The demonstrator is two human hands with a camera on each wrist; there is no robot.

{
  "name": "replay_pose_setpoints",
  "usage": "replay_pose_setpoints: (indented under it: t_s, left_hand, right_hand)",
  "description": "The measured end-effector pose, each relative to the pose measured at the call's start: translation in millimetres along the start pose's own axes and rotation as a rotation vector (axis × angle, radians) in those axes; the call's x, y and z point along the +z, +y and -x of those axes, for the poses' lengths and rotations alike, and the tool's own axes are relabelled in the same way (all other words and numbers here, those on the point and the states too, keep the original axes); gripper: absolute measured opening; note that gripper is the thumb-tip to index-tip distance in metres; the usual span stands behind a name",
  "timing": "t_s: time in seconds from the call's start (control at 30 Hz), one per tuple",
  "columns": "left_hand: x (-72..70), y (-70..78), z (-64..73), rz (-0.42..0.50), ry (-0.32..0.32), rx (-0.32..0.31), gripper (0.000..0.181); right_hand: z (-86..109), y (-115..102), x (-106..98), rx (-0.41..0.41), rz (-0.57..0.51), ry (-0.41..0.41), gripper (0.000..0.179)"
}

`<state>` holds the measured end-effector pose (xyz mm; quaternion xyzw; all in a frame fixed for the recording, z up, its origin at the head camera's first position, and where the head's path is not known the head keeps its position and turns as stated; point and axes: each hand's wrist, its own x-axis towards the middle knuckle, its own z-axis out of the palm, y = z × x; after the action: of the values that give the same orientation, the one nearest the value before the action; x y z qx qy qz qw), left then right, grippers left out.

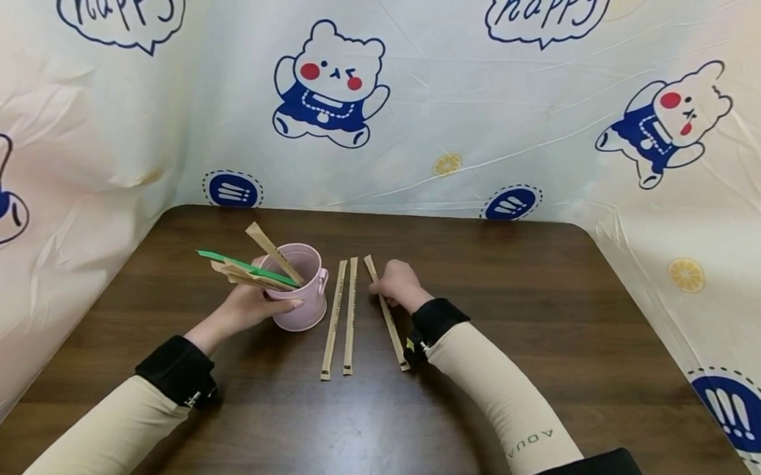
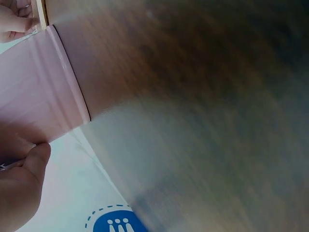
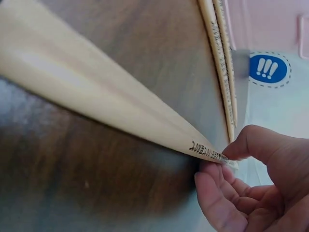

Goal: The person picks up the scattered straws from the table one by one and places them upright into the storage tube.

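In the head view my left hand grips a small pink bucket from its left side, thumb across the front. Several beige paper-wrapped straws and a green strip stick out of its mouth, leaning left. To the right of the bucket, my right hand pinches another paper-wrapped straw near its far end. The right wrist view shows thumb and fingers on the tip of this straw, beside its printed text. Between bucket and right hand lie two similar straws, roughly side by side.
The dark brown wooden table has its far edge just beyond the bucket. Behind and at both sides hangs a pale cloth printed with bears and lettering.
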<state>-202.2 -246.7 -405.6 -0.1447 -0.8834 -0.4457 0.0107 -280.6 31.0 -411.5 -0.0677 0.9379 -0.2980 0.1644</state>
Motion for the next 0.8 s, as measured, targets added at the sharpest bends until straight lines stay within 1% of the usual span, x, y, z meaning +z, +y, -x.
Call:
replay_pose_setpoints:
  t_s: [0.07, 0.2, 0.3, 0.5, 0.63, 0.7, 0.8]
  left_hand:
    - [-0.5, -0.3, -0.1, -0.001, -0.005, 0.001, 0.071]
    - [-0.1, -1.1, -0.1, -0.003, -0.005, 0.009, 0.067]
    - [0.3, -0.9, 0.0, 0.003, -0.004, 0.013, 0.066]
    - [0.7, -0.8, 0.9, 0.014, 0.000, 0.019, 0.067]
    - [0.6, -1.3, 0.9, -0.002, 0.000, 0.018, 0.067]
    - [0.8, -1.4, 0.9, -0.005, 0.000, 0.017, 0.067]
    - [0.8, -1.5, 0.8, -0.004, 0.000, 0.020, 0.067]
  right_hand:
    - [0.4, 1, -3, -0.004, -0.064, -0.010, 0.044]
    - [-2.4, 5, -10, 0.027, -0.201, -0.056, 0.027]
    - [-3.1, 6, -18, 0.054, -0.294, -0.060, 0.021]
    - [1.6, 2, -38, 0.086, -0.416, -0.023, 0.014]
    - [3.2, -2, -50, 0.089, -0.505, -0.012, 0.008]
    - [3.9, -4, -56, 0.079, -0.525, 0.000, 0.007]
    - [6.1, -8, -64, 0.046, -0.512, 0.025, 0.012]
